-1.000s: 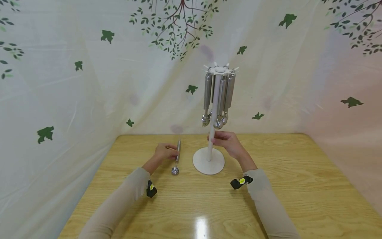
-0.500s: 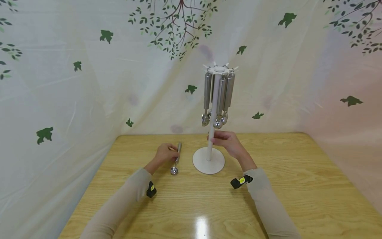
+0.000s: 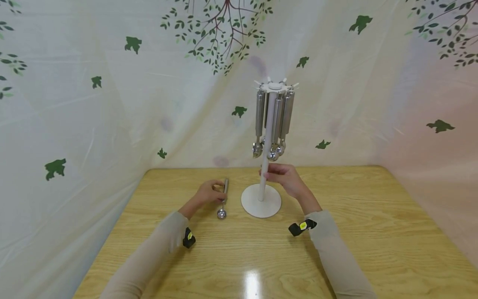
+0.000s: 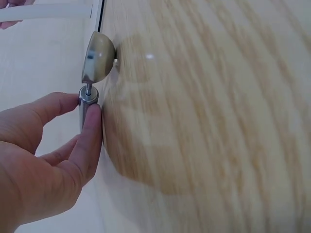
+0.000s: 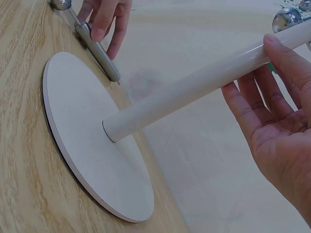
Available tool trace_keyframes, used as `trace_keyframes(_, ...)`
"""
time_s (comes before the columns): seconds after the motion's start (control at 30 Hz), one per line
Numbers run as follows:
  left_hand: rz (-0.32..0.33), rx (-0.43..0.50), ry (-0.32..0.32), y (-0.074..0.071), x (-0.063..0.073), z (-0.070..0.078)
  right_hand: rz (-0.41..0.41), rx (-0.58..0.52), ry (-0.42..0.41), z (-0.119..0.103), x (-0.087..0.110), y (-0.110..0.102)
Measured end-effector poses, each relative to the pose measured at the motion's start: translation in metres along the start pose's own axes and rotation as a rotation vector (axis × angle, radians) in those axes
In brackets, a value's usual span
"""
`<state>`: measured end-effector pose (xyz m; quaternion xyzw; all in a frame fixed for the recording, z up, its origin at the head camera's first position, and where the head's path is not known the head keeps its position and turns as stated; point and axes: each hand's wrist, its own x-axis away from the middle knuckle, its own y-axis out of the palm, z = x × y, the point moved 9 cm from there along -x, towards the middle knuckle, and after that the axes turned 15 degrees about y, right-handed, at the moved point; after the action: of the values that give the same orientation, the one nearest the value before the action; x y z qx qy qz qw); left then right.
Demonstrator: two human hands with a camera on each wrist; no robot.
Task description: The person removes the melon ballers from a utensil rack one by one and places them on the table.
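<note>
A melon baller [image 3: 222, 214] with a round steel bowl and a thick metal handle lies at or just above the table, left of the white stand [image 3: 261, 211]. My left hand [image 3: 209, 192] pinches its handle near the bowl, thumb on one side and fingertips on the other; the left wrist view shows this pinch below the bowl [image 4: 97, 58]. My right hand [image 3: 286, 179] holds the stand's pole [image 5: 170, 104] low down between thumb and fingers. Several similar utensils [image 3: 277, 120] hang from the stand's top, bowls downward. Their far ones are partly hidden.
The wooden table [image 3: 336, 232] ends at a back edge close behind both hands. A pale curtain [image 3: 194, 104] printed with leaves and branches hangs behind it. The stand's hanging utensils are above my right hand.
The melon baller has shifted slightly right and its bowl has swung a little right. My left fingers now sit lower on the handle, closer to the bowl. The right hand and stand stay put.
</note>
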<state>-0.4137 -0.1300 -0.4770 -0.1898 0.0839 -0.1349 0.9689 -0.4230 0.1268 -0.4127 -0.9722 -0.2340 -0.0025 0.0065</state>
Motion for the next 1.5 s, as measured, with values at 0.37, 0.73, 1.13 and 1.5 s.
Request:
trace_keyframes(0.37,0.058,0.015,-0.011,0.004,0.002,0.003,0.005,-0.002,0.01,-0.001,0.0,-0.001)
trace_keyframes(0.73,0.04,-0.029,-0.029,0.002,0.004,0.001,-0.022,-0.018,-0.02,0.0,0.0,0.0)
trace_keyframes(1.13,0.022,-0.037,-0.01,-0.011,-0.002,0.02,-0.024,-0.03,-0.009,-0.001,0.0,0.002)
trace_keyframes(1.5,0.11,0.045,0.381,-0.029,-0.02,0.136,-0.041,-0.044,-0.02,-0.002,0.002,0.003)
